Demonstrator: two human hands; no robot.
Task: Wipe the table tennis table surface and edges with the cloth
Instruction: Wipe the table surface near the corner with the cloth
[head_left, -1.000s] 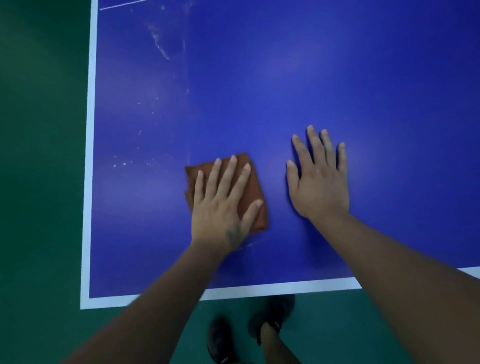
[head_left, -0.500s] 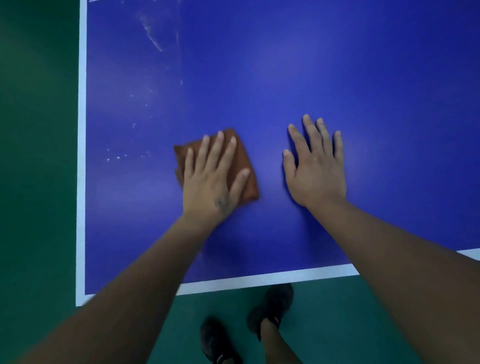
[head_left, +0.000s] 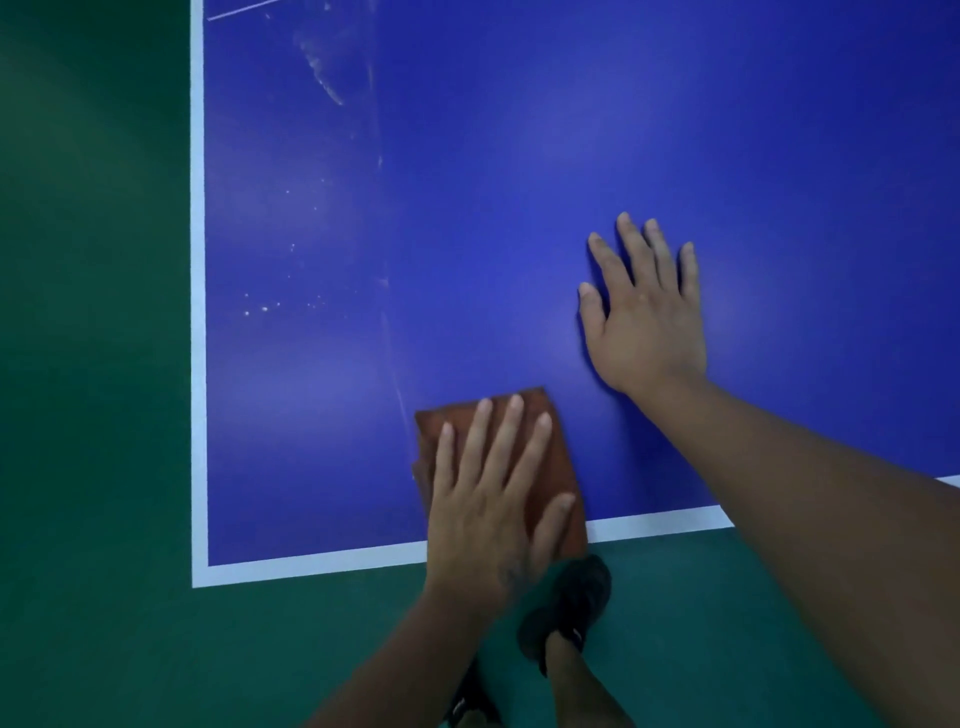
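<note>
The blue table tennis table fills most of the view, with white lines along its left and near edges. A folded brown cloth lies at the near edge, partly over the white line. My left hand presses flat on the cloth with straight, spread fingers. My right hand rests flat on the bare blue surface, to the right of the cloth and farther in. White specks and smears mark the left part of the surface.
Green floor surrounds the table's left and near sides. My feet in dark shoes stand just below the near edge. The table's near-left corner is in view.
My left hand has pulled the cloth back toward me, from mid-surface to the near white edge line. My right hand stays planted on the table.
</note>
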